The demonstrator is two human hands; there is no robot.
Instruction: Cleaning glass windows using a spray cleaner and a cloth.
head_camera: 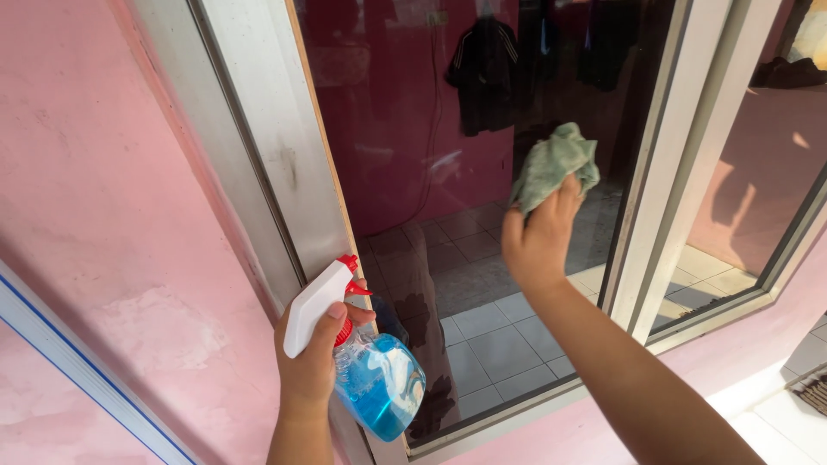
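My left hand [312, 362] grips a spray bottle [379, 387] with a white head, a red nozzle and trigger, and blue liquid inside. Its nozzle points at the window glass [405, 129]. My right hand [538, 241] presses a crumpled grey-green cloth [556, 165] against the glass, near the right side of the pane. The glass reflects floor tiles and hanging dark clothes.
A silver metal window frame [276, 146] borders the pane on the left, another upright [680, 155] on the right. A pink wall [95, 189] surrounds the window. A second pane [758, 172] lies further right. Pale floor tiles [797, 413] show at the lower right.
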